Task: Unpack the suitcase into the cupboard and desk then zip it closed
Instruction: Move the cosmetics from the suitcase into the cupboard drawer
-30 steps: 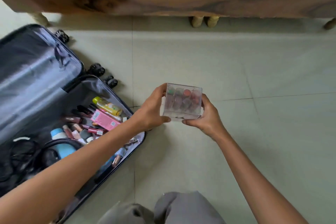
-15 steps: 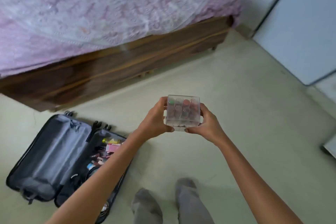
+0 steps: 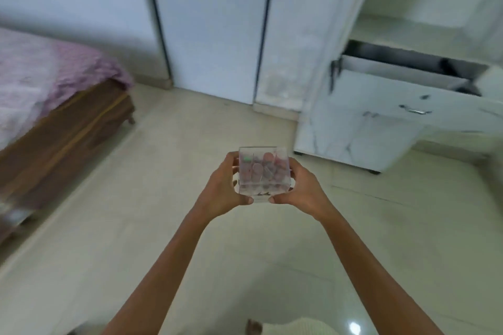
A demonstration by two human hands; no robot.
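Observation:
I hold a small clear plastic box (image 3: 262, 171) at chest height in front of me, with pink, red and green round items inside. My left hand (image 3: 220, 187) grips its left side and my right hand (image 3: 302, 190) grips its right side, thumbs under the near edge. Ahead stand the white cupboard doors (image 3: 215, 27), both closed. At the right is the white marble-patterned desk unit (image 3: 362, 128) with a drawer (image 3: 413, 90) pulled open. The suitcase is out of view.
A bed (image 3: 54, 106) with a pink cover and a brown wooden frame fills the left side. Pale floor tiles (image 3: 136, 226) stretch between the bed and the desk. A recessed white shelf (image 3: 424, 27) sits above the drawer.
My view has swung right, from the open suitcase and the bed to the cupboard and desk. Both hands keep the same grip on the clear box, carried along.

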